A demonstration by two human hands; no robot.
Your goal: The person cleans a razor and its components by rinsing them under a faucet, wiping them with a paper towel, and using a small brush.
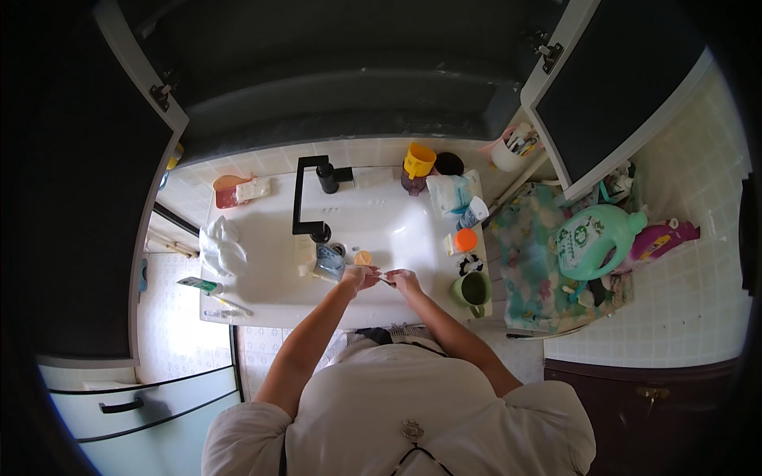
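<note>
Over the front part of the white sink, my left hand and my right hand are close together. Their fingers are closed around a thin, narrow thing that spans the gap between them, too small to name. White patches like foam show on the fingers. Just beyond my left hand lie a small orange round thing and a bluish-grey packet or cloth, with a pale block beside it. The black faucet stands behind these, its spout over the packet.
On the right rim stand a green mug, an orange-capped jar, a white pack and a yellow cup. White cloth and a tube lie at left. Open cabinet doors hang above; a green detergent jug stands right.
</note>
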